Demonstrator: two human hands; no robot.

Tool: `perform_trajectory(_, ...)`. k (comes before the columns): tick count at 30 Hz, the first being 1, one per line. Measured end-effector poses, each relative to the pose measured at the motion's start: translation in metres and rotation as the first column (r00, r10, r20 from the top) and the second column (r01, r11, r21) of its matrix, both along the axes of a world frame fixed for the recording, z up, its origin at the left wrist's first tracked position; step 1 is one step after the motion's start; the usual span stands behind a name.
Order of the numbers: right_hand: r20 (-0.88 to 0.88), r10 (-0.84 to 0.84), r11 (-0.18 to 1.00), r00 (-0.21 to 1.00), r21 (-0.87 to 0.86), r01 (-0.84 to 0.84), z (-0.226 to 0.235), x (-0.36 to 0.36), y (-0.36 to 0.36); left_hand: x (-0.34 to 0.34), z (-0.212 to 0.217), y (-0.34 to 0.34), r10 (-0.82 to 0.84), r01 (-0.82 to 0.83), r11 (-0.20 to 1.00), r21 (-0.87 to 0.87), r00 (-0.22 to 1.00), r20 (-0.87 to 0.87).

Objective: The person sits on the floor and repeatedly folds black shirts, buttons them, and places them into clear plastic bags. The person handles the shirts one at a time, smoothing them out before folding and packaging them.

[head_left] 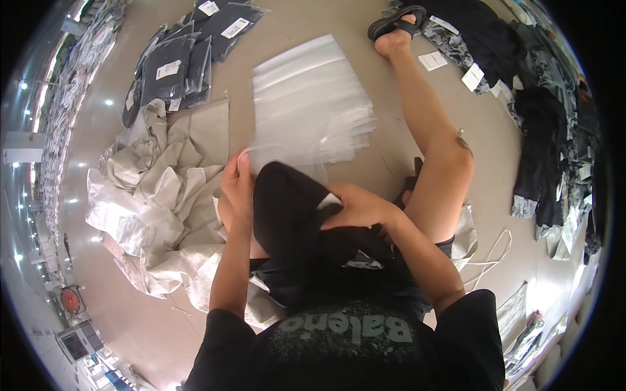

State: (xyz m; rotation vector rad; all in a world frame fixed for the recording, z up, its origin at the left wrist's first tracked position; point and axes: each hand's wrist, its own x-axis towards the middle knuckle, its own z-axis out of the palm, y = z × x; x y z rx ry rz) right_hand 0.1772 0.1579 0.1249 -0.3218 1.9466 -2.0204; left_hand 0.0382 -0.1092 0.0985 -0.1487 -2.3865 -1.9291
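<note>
My left hand is closed, with thumb and fingers pinching the edge of a clear plastic bag. A folded black garment lies between my hands, over my lap. My right hand grips its right side, next to a small white tag. The garment's far end meets the near edge of the clear bag; I cannot tell whether any of it is inside. Just beyond, a fanned stack of clear plastic bags lies on the floor.
Dark garments packed in clear bags are piled at the far left. A crumpled beige woven sack spreads beside my left arm. Black and grey-patterned garments with white tags are heaped along the right. My bare leg stretches out right of the stack.
</note>
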Motion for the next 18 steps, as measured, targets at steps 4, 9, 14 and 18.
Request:
perform_trajectory(4,0.357,-0.141,0.978,0.923,-0.094,0.186,-0.003,-0.013,0.005,0.015,0.013,-0.004,-0.058,0.056,0.992,-0.11,0.998,-0.012)
perform_trajectory(9,0.057,-0.412,0.826,0.91,0.446,0.346,-0.036,-0.033,0.002,0.038,0.021,0.029,-0.254,0.174,0.939,-0.298,0.932,-0.258)
perform_trajectory(14,-0.279,-0.451,0.579,0.848,0.632,0.516,-0.05,-0.038,-0.029,0.046,0.01,0.082,-0.607,0.216,0.752,-0.623,0.595,-0.527)
perform_trajectory(18,-0.2,-0.59,0.709,0.782,0.334,0.621,-0.061,-0.044,-0.036,0.054,0.019,0.084,-0.728,0.256,0.654,-0.712,0.469,-0.5)
